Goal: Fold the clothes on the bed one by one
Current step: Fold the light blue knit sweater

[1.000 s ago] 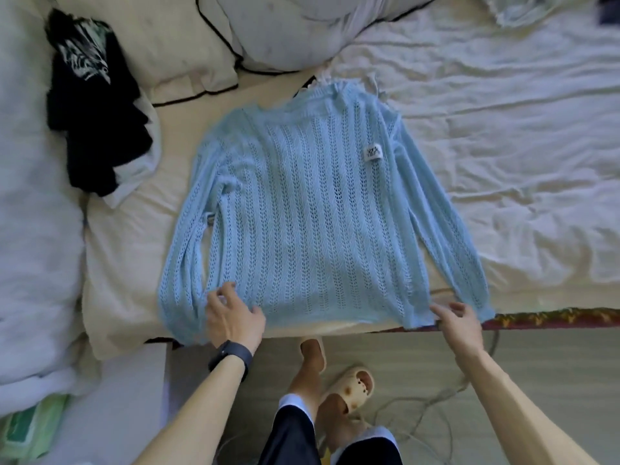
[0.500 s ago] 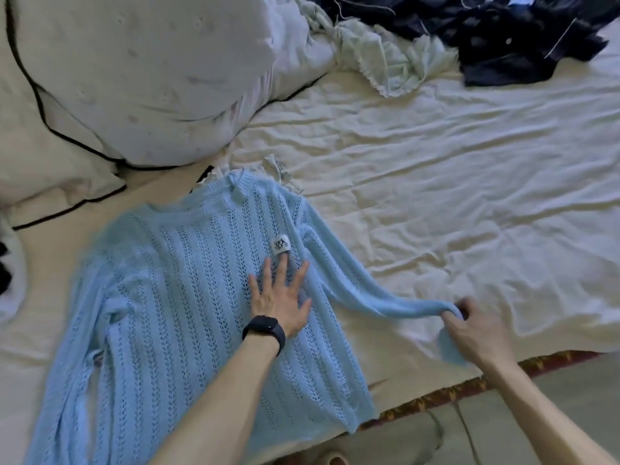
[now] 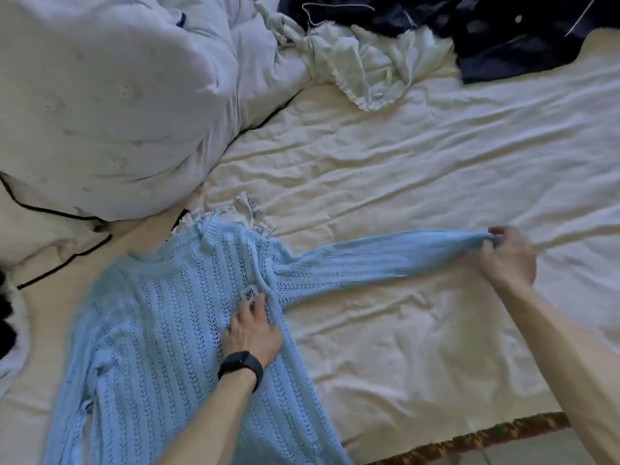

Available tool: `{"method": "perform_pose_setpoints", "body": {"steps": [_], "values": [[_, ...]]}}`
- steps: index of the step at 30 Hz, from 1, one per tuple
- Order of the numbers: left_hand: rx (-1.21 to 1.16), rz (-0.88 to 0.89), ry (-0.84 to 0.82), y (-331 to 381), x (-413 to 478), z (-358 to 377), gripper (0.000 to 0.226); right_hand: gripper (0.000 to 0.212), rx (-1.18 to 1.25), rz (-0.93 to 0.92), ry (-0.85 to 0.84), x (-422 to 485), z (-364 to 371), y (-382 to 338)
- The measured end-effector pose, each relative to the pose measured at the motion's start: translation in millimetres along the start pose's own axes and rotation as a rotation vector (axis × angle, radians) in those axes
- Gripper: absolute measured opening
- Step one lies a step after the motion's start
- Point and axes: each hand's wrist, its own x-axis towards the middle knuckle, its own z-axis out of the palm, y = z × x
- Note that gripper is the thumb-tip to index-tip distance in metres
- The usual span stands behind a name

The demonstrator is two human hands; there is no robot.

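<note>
A light blue open-knit sweater [image 3: 161,330] lies flat on the cream bed sheet [image 3: 402,169], neck toward the pillows. My left hand [image 3: 251,330], with a black watch on the wrist, presses on the chest just below a small white label [image 3: 250,293]. My right hand [image 3: 506,260] pinches the cuff of the sweater's right sleeve [image 3: 369,263], which is stretched straight out to the right across the sheet. The other sleeve lies along the body at the lower left.
A large white pillow [image 3: 100,105] fills the upper left. A pale green garment [image 3: 365,65] and a dark navy garment [image 3: 486,31] lie crumpled at the far side. A black item [image 3: 5,317] shows at the left edge. The bed's patterned edge [image 3: 469,441] runs along the bottom right.
My right hand has pulled the right sleeve out sideways, from hanging near the bed's edge to stretched straight. My left hand stays on the chest, fingers now drawn together by the label.
</note>
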Motion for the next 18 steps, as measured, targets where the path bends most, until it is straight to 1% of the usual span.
{"method": "perform_pose_setpoints", "body": {"steps": [1, 3, 4, 5, 6, 7, 8, 9, 10, 11, 12, 13, 14, 15, 16, 17, 18], "values": [[0.013, -0.031, 0.061, 6, 4, -4, 0.053, 0.056, 0.012, 0.032, -0.040, 6, 8, 10], [0.022, -0.042, 0.224, 20, 18, -14, 0.036, 0.059, 0.020, 0.054, -0.071, 18, 18, 33], [0.025, -0.003, 0.301, 27, 27, -19, 0.034, 0.062, 0.069, 0.065, -0.079, 20, 23, 44], [0.031, 0.061, 0.354, 37, 39, -25, 0.037, 0.067, 0.166, 0.088, -0.113, 23, 26, 54], [0.056, 0.136, 0.369, 49, 53, -33, 0.043, 0.074, 0.262, 0.130, -0.154, 27, 28, 62], [0.107, 0.206, 0.329, 61, 69, -40, 0.051, 0.078, 0.334, 0.182, -0.195, 33, 29, 65], [0.203, 0.266, 0.253, 74, 85, -48, 0.057, 0.078, 0.375, 0.234, -0.230, 39, 29, 64], [0.325, 0.317, 0.157, 87, 99, -55, 0.060, 0.072, 0.396, 0.237, -0.255, 47, 29, 63], [0.444, 0.348, 0.078, 97, 111, -61, 0.057, 0.056, 0.413, 0.220, -0.278, 52, 26, 56], [0.523, 0.358, 0.026, 104, 120, -66, 0.048, 0.037, 0.453, 0.191, -0.297, 57, 21, 46], [0.549, 0.347, -0.012, 110, 127, -72, 0.034, 0.021, 0.522, 0.173, -0.297, 65, 14, 35], [0.467, 0.325, -0.031, 114, 132, -80, 0.020, 0.014, 0.617, 0.137, -0.280, 73, 6, 20], [0.330, 0.280, -0.045, 116, 136, -89, 0.011, 0.013, 0.696, 0.115, -0.249, 82, -3, 5], [0.215, 0.246, -0.041, 116, 139, -99, 0.011, 0.013, 0.792, 0.089, -0.215, 91, -12, -9], [0.151, 0.236, -0.008, 116, 142, -107, 0.012, 0.015, 0.882, 0.065, -0.195, 99, -21, -22], [0.140, 0.245, 0.042, 116, 145, -114, 0.012, 0.018, 0.935, 0.041, -0.184, 106, -29, -33], [0.187, 0.268, 0.072, 115, 146, -117, 0.009, 0.020, 0.915, 0.016, -0.176, 112, -33, -41]]}}
